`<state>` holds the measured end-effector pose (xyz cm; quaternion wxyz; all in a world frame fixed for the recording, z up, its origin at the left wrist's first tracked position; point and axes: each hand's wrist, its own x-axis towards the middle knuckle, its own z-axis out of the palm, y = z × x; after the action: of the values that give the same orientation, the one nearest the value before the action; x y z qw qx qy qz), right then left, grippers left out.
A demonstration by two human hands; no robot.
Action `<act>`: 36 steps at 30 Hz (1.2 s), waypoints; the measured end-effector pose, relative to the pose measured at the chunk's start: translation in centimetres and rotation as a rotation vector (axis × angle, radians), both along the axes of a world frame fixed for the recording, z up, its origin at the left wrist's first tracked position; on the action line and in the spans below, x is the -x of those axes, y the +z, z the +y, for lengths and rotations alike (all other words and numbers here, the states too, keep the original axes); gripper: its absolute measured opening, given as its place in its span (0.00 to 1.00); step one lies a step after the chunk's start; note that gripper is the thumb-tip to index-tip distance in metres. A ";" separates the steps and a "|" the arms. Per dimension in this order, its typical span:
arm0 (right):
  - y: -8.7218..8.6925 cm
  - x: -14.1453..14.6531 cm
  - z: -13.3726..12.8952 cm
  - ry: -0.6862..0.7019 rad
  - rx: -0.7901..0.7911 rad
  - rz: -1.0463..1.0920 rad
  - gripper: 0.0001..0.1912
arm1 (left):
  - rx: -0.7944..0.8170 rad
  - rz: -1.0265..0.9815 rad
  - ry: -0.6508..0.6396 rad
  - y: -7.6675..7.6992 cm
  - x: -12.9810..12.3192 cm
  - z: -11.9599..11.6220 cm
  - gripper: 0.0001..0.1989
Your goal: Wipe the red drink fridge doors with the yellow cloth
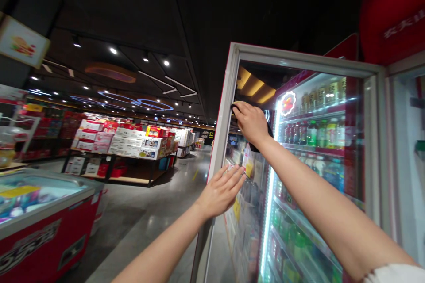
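A glass cooler door point(307, 55) with a pale metal frame stands swung outward in front of me. My right hand point(253, 120) is pressed against the inner glass near the door's free edge, fingers curled over a black cloth point(234, 107). Most of that cloth is hidden under the palm, so its exact kind is hard to make out. Lower down, my left hand point(222, 191) lies flat on the free edge of the door, fingers stretched out, holding nothing. Shelves of bottles point(312, 132) and cans show in the glass; whether reflected or seen through it, I cannot tell.
A red chest freezer point(43, 239) with a glass top stands at the lower left. Behind it, a display table point(133, 179) carries stacked boxes point(128, 142). A grey floor aisle point(186, 185) runs back between these and the door. The red cooler header point(395, 17) hangs at upper right.
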<state>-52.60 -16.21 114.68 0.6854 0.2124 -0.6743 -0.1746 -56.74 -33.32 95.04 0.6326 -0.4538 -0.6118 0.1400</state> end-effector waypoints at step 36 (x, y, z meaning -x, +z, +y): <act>7.8 -0.1 -2.8 0.117 -0.149 -0.034 0.19 | 0.009 -0.010 -0.114 -1.4 0.4 -0.2 0.27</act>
<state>-52.46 -19.02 122.50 0.6652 0.3048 -0.6572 -0.1806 -57.15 -33.54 93.66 0.6344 -0.4914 -0.5875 0.1044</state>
